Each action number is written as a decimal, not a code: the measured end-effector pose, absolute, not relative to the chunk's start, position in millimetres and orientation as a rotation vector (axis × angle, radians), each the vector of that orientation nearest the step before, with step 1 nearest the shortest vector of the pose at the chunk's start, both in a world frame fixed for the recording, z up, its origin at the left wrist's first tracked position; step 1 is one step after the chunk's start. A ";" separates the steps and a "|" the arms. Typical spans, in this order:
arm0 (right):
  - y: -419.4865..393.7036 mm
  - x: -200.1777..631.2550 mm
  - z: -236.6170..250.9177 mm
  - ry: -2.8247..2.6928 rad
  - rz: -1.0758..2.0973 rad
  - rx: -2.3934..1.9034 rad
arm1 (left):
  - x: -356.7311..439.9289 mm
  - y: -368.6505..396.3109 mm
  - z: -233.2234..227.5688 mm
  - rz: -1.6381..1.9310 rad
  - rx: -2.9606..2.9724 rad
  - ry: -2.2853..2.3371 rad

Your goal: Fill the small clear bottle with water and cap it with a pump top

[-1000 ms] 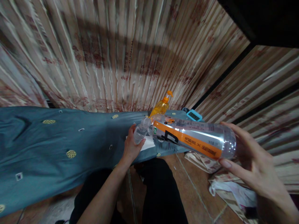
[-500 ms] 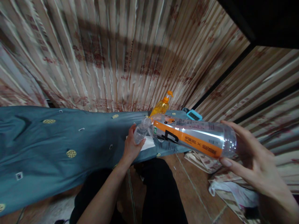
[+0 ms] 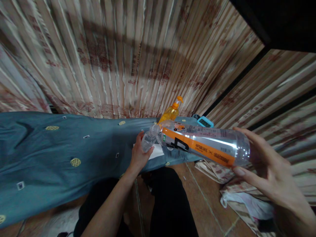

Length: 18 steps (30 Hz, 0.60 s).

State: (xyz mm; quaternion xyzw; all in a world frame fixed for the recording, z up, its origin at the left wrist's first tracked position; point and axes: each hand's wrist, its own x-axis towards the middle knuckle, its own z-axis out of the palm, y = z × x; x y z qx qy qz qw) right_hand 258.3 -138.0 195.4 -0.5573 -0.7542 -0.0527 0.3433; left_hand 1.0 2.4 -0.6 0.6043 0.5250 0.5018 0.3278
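My right hand [image 3: 264,171] grips the base end of a large clear plastic bottle [image 3: 204,141] with an orange and black label. The bottle lies nearly level in the air, its neck pointing left. With fingers and thumb wrapped round it, my left hand [image 3: 139,153] holds a small clear plastic bottle [image 3: 148,140]. The two bottle mouths meet or overlap; whether they touch I cannot tell. Any liquid passing between them is too faint to make out. Beneath the small bottle lies a white sheet of paper [image 3: 156,151], partly hidden by my left hand.
Just behind the mouths stands a yellow pump bottle [image 3: 170,112] with an orange top. A light-blue framed digital display [image 3: 205,121] sits at the cloth's right end. The teal cloth surface [image 3: 98,141] runs along a patterned curtain [image 3: 111,65]. White fabric [image 3: 247,202] lies at lower right.
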 end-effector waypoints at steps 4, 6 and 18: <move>-137.6 257.9 195.9 -1.959 -0.153 -1.452 | 1.1 2.9 -1.9 1.316 1.584 1.373; -137.2 257.8 196.0 -1.960 -0.152 -1.450 | 1.1 3.1 -2.7 1.322 1.589 1.374; -135.1 258.1 198.6 -1.988 -0.129 -1.426 | 1.0 2.3 -1.2 1.328 1.604 1.375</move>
